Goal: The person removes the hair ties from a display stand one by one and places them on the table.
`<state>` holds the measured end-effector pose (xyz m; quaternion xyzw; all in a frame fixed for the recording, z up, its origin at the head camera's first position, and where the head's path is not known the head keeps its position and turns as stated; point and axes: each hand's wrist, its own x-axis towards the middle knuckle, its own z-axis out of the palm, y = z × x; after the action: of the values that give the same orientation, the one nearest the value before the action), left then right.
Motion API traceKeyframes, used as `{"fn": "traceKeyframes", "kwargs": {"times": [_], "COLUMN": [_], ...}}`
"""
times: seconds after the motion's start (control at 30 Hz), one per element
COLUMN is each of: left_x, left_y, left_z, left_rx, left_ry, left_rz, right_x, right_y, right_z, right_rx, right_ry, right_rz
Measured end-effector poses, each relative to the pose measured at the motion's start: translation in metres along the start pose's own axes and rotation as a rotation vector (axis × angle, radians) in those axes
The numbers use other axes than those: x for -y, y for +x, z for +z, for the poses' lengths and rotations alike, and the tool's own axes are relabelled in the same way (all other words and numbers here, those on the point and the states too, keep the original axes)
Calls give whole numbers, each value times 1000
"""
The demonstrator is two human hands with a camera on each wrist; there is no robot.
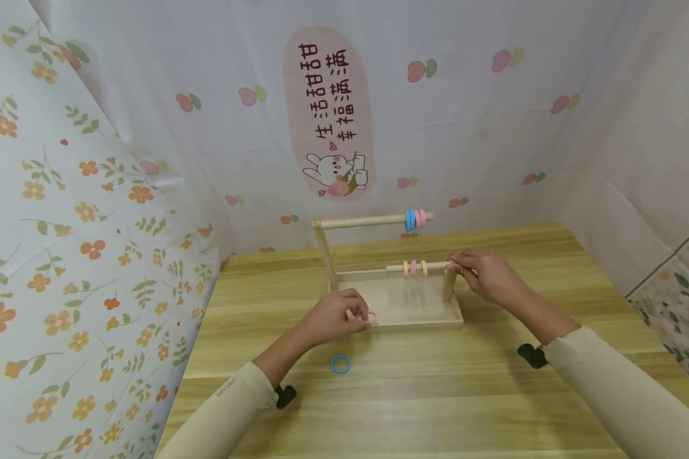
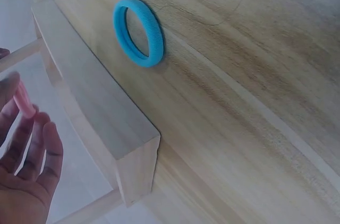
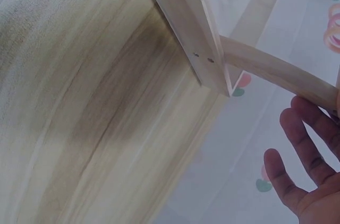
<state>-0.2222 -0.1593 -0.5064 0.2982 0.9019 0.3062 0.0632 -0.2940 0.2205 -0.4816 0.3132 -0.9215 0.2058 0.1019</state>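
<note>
My left hand [image 1: 335, 315] pinches a pink ring [image 2: 23, 100] between thumb and fingertips, over the front edge of a wooden rack [image 1: 419, 325]. At the right, my right hand [image 1: 488, 274] grips the rack where the lower rod meets its short post [image 1: 449, 285]; thumb and index finger are cut off in the right wrist view. Yellow and pink rings [image 1: 413, 268] hang spaced along the lower rod. Blue and pink rings [image 1: 416, 220] sit together near the free end of the upper rod [image 1: 362, 222]. A ribbed blue ring [image 2: 155, 35] lies on the table before the rack.
The wood-grain table [image 1: 425, 395] runs back to a printed cloth [image 1: 448, 140]. A flowered cloth [image 1: 92, 255] hangs at the left. Black objects [image 1: 531, 356] show beside both forearms, partly hidden by the sleeves.
</note>
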Motion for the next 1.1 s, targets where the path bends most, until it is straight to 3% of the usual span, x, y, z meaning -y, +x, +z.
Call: {"fn": "traceKeyframes", "kwargs": {"times": [0.5, 0.63, 0.9, 1.1], "left_x": [-3, -3, -4, -7], "left_y": [-2, -4, -5, -6], "left_z": [10, 14, 21, 24], "left_rx": [197, 237, 291, 320], "left_ry": [-110, -73, 90, 123], "left_rz": [58, 84, 142, 146], "right_x": [-3, -2, -1, 1], "right_y": [-3, -3, -2, -1], "right_z": [2, 3, 1, -2], "right_rx": [-2, 3, -3, 3], "right_ry": [-1, 2, -6, -28], "right_rz": [-4, 5, -4, -9]}}
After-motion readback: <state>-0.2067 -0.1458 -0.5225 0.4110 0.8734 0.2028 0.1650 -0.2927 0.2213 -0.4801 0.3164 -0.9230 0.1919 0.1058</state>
